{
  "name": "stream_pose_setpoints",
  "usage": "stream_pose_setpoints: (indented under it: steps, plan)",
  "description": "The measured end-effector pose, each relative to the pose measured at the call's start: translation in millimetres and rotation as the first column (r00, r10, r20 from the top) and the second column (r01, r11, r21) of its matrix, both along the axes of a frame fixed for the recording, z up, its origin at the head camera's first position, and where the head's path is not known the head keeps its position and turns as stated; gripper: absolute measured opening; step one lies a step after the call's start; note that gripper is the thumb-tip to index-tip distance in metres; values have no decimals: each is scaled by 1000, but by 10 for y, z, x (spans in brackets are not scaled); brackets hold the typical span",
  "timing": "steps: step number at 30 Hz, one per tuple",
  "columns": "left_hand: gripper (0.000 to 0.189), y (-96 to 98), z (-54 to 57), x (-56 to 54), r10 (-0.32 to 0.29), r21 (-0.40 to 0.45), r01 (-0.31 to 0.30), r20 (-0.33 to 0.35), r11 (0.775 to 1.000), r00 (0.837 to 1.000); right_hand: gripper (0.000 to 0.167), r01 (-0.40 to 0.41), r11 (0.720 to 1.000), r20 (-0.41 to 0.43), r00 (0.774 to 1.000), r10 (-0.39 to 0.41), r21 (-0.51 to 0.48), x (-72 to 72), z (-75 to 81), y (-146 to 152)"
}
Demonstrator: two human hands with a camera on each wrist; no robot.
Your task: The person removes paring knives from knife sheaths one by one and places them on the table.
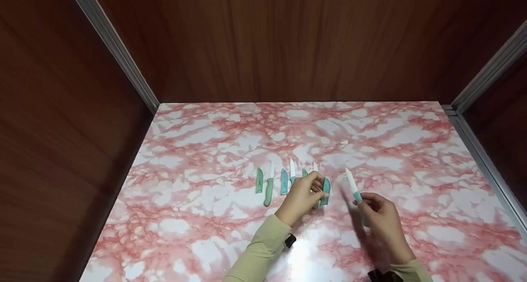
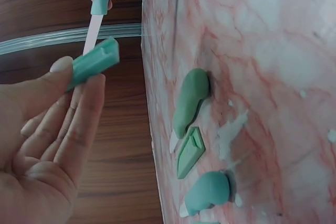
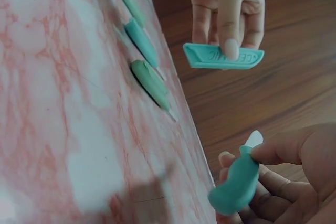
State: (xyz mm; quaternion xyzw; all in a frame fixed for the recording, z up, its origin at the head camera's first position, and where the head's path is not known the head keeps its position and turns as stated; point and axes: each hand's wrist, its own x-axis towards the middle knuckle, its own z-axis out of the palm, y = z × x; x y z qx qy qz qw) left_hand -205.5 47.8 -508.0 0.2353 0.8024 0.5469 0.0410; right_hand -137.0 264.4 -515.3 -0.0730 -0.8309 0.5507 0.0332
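My left hand [image 1: 304, 196] pinches a teal blade sheath [image 3: 202, 57] between thumb and fingertips, raised above the table; raised lettering runs along it. To the right, my right hand [image 1: 383, 221] grips a paring knife by its teal handle [image 3: 237, 184], the white blade [image 1: 352, 182] pointing up and away. Knife and sheath are apart in the head view. Under and left of my left hand lie a green knife [image 2: 191, 98] and a green sheath [image 2: 191, 153], both partly hidden by it in the head view. A teal knife [image 1: 292, 166] lies beside them.
Further left on the marbled pink and white table [image 1: 185, 203] lie a teal sheath [image 1: 284, 183], a green-handled knife [image 1: 269, 191] and a green sheath [image 1: 259, 180], roughly in a row. Brown wood-grain panels [image 1: 267, 43] with metal edge strips border the table at the back and sides.
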Motion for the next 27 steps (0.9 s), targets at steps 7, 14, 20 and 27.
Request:
stream_pose_setpoints:
  steps: [7, 14, 20, 27]
  plan:
    - [29, 97, 37, -64, 83, -35, -82, 32, 996, 996, 29, -1, 998, 53, 999, 4, -56, -128, 13, -23]
    - [34, 223, 54, -135, 160, -86, -153, 88, 985, 983, 30, 6, 991, 136, 991, 12, -131, -251, -25, -37]
    - [31, 300, 74, -197, 189, -154, -175, 80, 972, 979, 32, 21, 990, 160, 987, 2, -140, -369, -81, -26]
    - [31, 364, 52, -241, 192, -212, -167, 104, 963, 976, 31, 2, 996, 166, 986, 13, -92, -454, -152, -44]
